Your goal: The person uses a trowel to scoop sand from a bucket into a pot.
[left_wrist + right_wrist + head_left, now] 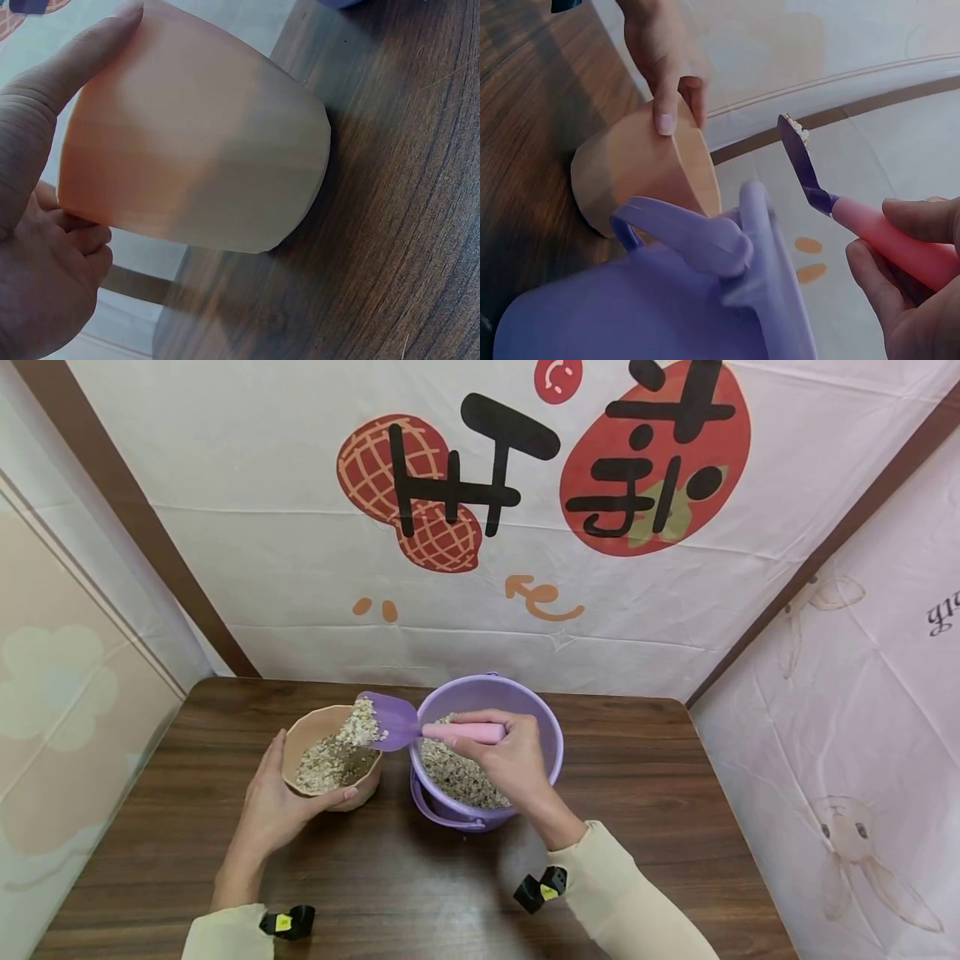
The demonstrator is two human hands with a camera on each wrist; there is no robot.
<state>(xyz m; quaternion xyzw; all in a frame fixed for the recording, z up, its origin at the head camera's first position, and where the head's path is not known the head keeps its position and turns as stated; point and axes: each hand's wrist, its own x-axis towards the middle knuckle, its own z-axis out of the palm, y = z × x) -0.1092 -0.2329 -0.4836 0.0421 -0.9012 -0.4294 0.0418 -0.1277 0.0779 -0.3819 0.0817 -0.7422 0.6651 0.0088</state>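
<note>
My left hand [273, 810] grips a tan faceted plant pot [362, 795] by its rim, thumb on the near side and fingers at the left. Pale grit [321, 767] and a darker brown patch lie inside the pot. My right hand [519, 764] holds the pink handle of a small trowel [889, 238]. Its purple blade [399, 720] reaches over the pot's right rim, with pale grit [362, 723] at its tip. Under the right hand stands a purple bucket [546, 720] holding grey-beige grit [457, 777], partly hidden by that hand.
Pot and bucket stand side by side on a dark wooden table [630, 793]. The bucket's handle [435, 814] hangs down its near left side. Behind the table rises a white printed cloth [637, 643], with more cloth at both sides.
</note>
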